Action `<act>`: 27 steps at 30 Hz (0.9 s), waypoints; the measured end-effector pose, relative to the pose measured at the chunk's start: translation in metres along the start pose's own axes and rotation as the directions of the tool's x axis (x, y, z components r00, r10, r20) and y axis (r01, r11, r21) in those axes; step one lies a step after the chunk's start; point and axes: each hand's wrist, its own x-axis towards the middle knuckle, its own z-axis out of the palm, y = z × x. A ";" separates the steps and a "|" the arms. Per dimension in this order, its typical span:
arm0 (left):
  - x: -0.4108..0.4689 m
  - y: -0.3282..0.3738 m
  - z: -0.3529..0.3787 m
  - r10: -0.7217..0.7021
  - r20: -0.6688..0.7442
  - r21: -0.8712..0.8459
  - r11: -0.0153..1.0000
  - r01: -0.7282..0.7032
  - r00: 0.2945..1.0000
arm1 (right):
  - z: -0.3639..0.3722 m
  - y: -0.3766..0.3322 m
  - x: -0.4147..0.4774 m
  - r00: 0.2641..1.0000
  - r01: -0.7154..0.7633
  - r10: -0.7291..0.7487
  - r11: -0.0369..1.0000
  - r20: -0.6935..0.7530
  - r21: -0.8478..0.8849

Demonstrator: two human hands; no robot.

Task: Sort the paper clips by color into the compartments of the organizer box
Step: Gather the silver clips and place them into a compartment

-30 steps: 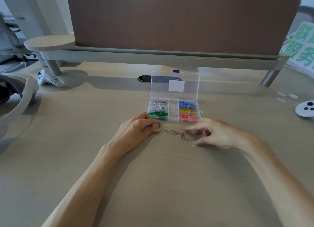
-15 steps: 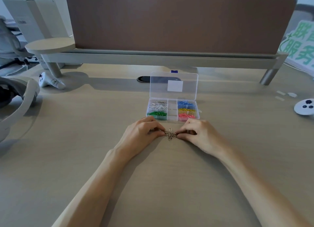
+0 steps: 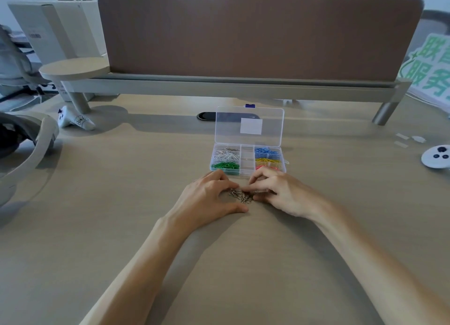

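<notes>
**A:** What do we find in the organizer box (image 3: 247,159)?

**B:** Its clear lid (image 3: 249,126) stands open at the back. In the left column we see white paper clips (image 3: 226,153) in the rear compartment and green paper clips (image 3: 225,165) in the front one. In the right column we see blue paper clips (image 3: 266,151) at the back and yellow paper clips (image 3: 267,159) in the middle. Pink paper clips (image 3: 260,166) are at the front, partly hidden behind fingers.

**A:** And what do we make of the hands?

**B:** Both rest on the tabletop (image 3: 121,203) just in front of the box. A small bunch of silver paper clips (image 3: 239,195) lies on the tabletop between them. The right hand (image 3: 285,195) is curled, its thumb and forefinger pinching the right side of the bunch. The left hand (image 3: 209,198) is curled as well, with its fingertips touching the left side of the bunch. Its thumb lies stretched along the tabletop, apart from the fingers. Whether that hand actually grips the clips, we cannot tell.
</notes>
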 end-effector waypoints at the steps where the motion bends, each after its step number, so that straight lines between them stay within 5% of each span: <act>1: 0.000 0.001 0.001 0.009 -0.016 0.013 1.000 -0.009 1.000 | -0.002 0.000 0.000 1.000 0.003 -0.003 1.000 -0.001 -0.011; 9: 0.000 0.008 0.005 -0.005 -0.103 0.035 0.999 0.009 0.995 | -0.006 -0.004 -0.003 0.996 0.050 -0.056 0.995 -0.075 -0.088; 27: 0.012 0.011 0.003 -0.082 0.056 -0.102 0.991 0.087 0.995 | -0.006 -0.015 0.008 0.999 -0.035 0.036 0.999 0.024 -0.028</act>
